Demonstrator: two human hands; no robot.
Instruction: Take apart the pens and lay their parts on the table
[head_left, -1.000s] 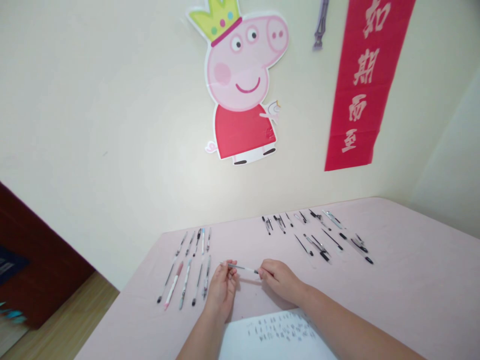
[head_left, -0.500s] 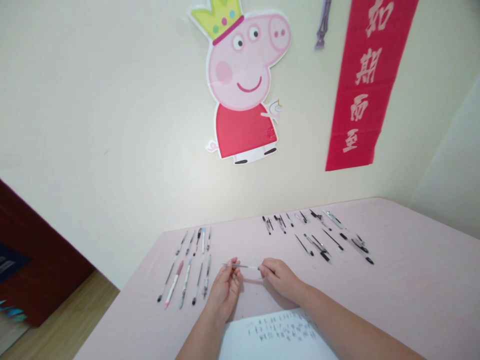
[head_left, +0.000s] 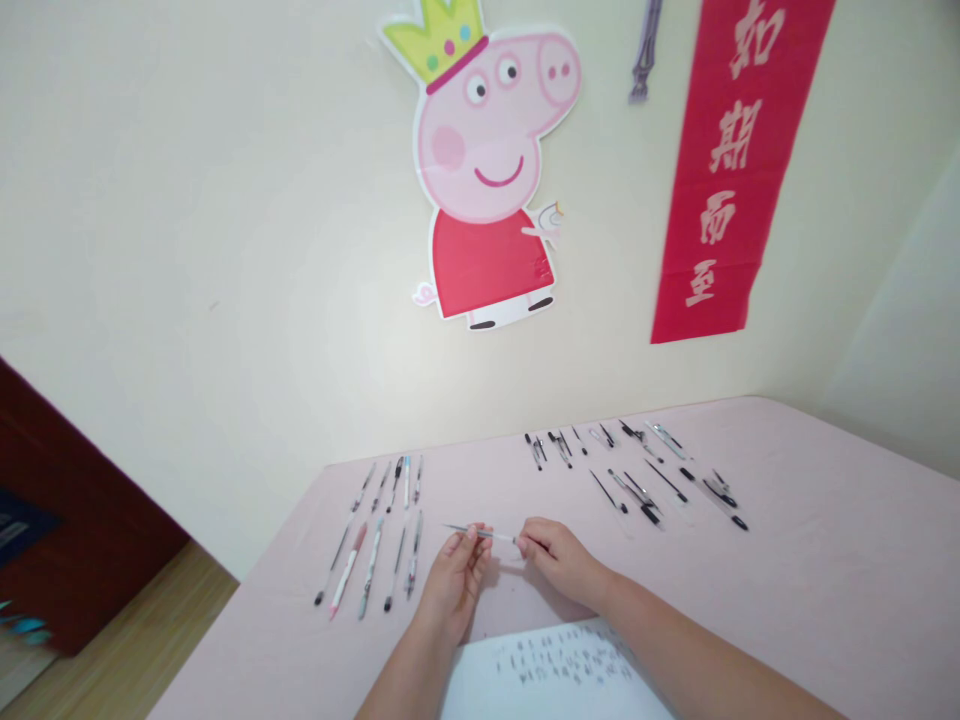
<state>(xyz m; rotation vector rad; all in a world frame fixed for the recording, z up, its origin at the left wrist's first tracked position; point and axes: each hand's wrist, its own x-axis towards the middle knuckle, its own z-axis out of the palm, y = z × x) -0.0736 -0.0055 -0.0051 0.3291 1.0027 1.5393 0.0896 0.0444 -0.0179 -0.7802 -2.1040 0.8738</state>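
Between my two hands a slim pen [head_left: 504, 537] lies nearly level, with a dark thin left end and a pale, clear-looking right part. My left hand [head_left: 459, 580] pinches it between thumb and fingers, and its thin end sticks out past the fingertips to the left. My right hand [head_left: 559, 560] is closed round the pen's right end, which the fingers hide. Whether it is one piece or a refill within a barrel is too small to tell. Just below the hands lies a white sheet of paper [head_left: 480, 680] covered in handwriting.
Two rows of pens, one a pink and white pen [head_left: 349, 570], lie left of my hands on the pink-covered table [head_left: 810, 580]. Loose pen parts, including a black refill [head_left: 666, 480] and a black cap [head_left: 740, 523], are spread at the back right. Behind stands the wall [head_left: 262, 250].
My left hand has slid slightly right, closer to my right hand, and more of the pen's thin end shows past its fingers. My right hand has hardly moved.
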